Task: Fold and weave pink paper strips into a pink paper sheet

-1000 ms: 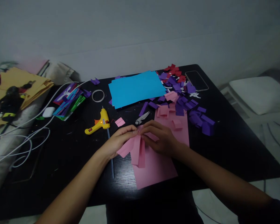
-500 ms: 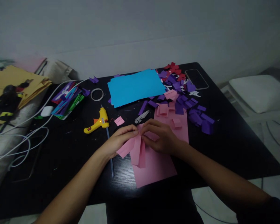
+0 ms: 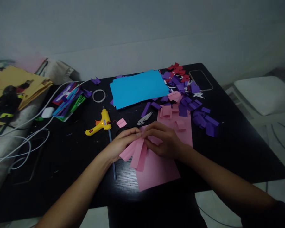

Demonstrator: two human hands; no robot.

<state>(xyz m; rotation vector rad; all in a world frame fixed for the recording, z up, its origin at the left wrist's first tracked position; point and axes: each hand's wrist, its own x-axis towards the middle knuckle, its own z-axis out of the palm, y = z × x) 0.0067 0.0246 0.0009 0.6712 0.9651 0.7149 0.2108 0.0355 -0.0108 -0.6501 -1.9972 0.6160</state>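
Observation:
Between my two hands, pink paper strips [image 3: 138, 155] are pinched at their upper ends and fan out downward. My left hand [image 3: 123, 142] is closed on the strips from the left, thumb on top. From the right, the fingertips of my right hand [image 3: 163, 139] press on the same upper ends. Beneath them lies a large pink paper sheet [image 3: 159, 174], with several folded pink pieces [image 3: 167, 111] at its far end. Just beyond my hands are scissors [image 3: 144, 119], partly hidden, and a small pink paper square [image 3: 121, 123].
A yellow glue gun [image 3: 100, 123] with a glue stick in it lies left of my hands. Blue sheets [image 3: 139, 88] lie behind, a roll of tape [image 3: 99, 96] beside them. Purple paper pieces [image 3: 199, 118] and a phone [image 3: 200, 79] are at right. White cables [image 3: 29, 142] cross the left side.
The lower ends of the pink strips have swung slightly left and lie closer together. Both hands keep their pinch at nearly the same place.

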